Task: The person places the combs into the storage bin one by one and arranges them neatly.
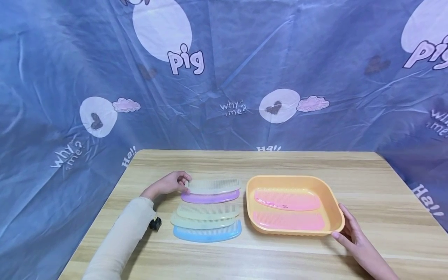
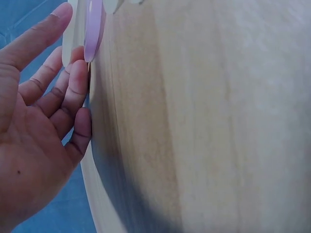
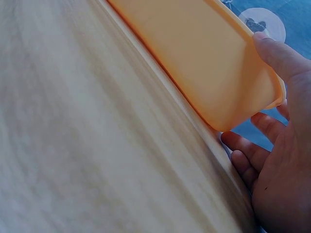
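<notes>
Lying loose: four combs (image 1: pixel 208 208) on table; two pink combs (image 1: pixel 287 210) in tray (image 1: pixel 336 210).

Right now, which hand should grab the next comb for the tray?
Probably the left hand: its fingers already touch the purple comb. The right hand is steadying the orange tray.

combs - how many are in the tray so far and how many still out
Done: two pink combs lie in the orange tray.
In hand: the left hand touches the cream comb lying on a purple comb; the right hand steadies the tray's corner.
Left: five on the table, counting the cream-green pair and blue comb.
</notes>
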Demonstrator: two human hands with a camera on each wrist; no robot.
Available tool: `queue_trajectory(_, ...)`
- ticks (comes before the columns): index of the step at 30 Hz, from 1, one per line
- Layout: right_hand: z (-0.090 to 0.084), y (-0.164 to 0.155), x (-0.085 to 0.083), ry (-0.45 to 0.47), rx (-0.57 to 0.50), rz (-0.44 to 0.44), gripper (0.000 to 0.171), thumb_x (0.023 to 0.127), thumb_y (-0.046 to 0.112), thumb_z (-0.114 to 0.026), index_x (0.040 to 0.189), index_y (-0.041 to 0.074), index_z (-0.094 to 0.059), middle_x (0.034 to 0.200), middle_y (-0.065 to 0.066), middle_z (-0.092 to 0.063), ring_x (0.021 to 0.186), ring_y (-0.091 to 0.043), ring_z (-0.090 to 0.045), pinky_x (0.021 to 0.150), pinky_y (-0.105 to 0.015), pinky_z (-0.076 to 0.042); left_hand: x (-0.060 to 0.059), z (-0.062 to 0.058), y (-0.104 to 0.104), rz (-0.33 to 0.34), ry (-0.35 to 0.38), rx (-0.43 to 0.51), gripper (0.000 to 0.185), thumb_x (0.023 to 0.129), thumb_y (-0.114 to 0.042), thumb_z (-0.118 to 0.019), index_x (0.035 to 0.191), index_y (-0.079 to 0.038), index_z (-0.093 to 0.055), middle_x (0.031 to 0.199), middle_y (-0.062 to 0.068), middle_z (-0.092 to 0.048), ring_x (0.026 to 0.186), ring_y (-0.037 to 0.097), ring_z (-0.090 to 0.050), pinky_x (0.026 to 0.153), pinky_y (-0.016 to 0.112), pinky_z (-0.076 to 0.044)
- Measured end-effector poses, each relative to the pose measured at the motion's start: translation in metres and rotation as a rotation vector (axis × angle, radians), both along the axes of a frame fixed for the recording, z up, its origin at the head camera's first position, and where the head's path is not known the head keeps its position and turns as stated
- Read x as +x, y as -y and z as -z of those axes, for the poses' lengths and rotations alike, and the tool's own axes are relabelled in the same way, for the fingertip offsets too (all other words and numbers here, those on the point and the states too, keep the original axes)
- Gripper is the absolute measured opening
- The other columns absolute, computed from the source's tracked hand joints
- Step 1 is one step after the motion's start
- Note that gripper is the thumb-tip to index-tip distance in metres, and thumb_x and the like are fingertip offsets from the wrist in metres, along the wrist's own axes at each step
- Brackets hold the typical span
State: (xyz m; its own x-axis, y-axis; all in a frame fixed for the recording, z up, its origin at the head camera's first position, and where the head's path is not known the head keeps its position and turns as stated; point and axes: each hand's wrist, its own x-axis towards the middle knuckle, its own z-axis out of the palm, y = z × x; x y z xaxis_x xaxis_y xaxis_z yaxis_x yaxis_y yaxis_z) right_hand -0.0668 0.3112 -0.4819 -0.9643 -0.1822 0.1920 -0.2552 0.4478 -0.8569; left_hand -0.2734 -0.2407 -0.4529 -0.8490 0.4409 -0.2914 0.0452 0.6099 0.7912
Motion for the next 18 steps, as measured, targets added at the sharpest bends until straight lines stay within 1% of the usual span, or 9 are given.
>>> queue_trajectory(6,-0.0005,0.0009,-0.0003,-0.011,-0.004,-0.004,0.08,0.095,-0.009,-0.047,0.156,0.012,0.001,0.149,0.031,-0.014,0.121,0.027,-0.03,0.086,0.003,-0.031,0.0012,-0.0002,0.0008,0.013,-0.016,0.009,0.049,0.079,-0.014,-0.078,0.12,0.002,-0.056,0.088,0.005,-0.051,0.08,0.017,-0.046,0.068,0.024,-0.043)
queue_trajectory(11,-0.0002,0.002,-0.0004,-0.032,-0.009,-0.01,0.081,0.094,-0.011,-0.047,0.156,0.011,0.0,0.149,0.031,-0.015,0.121,0.025,-0.031,0.087,0.003,-0.032,0.0027,-0.001,0.0013,0.025,-0.013,0.033,0.05,0.081,-0.013,-0.076,0.124,0.002,-0.055,0.085,0.003,-0.051,0.076,0.015,-0.046,0.063,0.023,-0.043)
queue_trajectory(16,0.0009,0.0031,-0.0004,-0.051,-0.014,-0.016,0.081,0.093,-0.012,-0.047,0.155,0.01,-0.001,0.15,0.03,-0.016,0.122,0.025,-0.031,0.088,0.003,-0.032,0.0045,-0.0019,0.0026,0.034,-0.002,0.058,0.051,0.082,-0.012,-0.075,0.126,0.002,-0.053,0.072,-0.002,-0.051,0.065,0.011,-0.049,0.059,0.024,-0.046)
queue_trajectory(18,0.0011,0.0035,-0.0004,-0.058,-0.018,-0.018,0.081,0.093,-0.013,-0.047,0.155,0.009,-0.001,0.15,0.03,-0.017,0.123,0.024,-0.032,0.088,0.003,-0.032,0.0054,-0.0027,0.0027,0.033,0.029,0.095,0.052,0.083,-0.01,-0.073,0.128,0.003,-0.051,0.066,-0.004,-0.05,0.062,0.011,-0.05,0.06,0.025,-0.048)
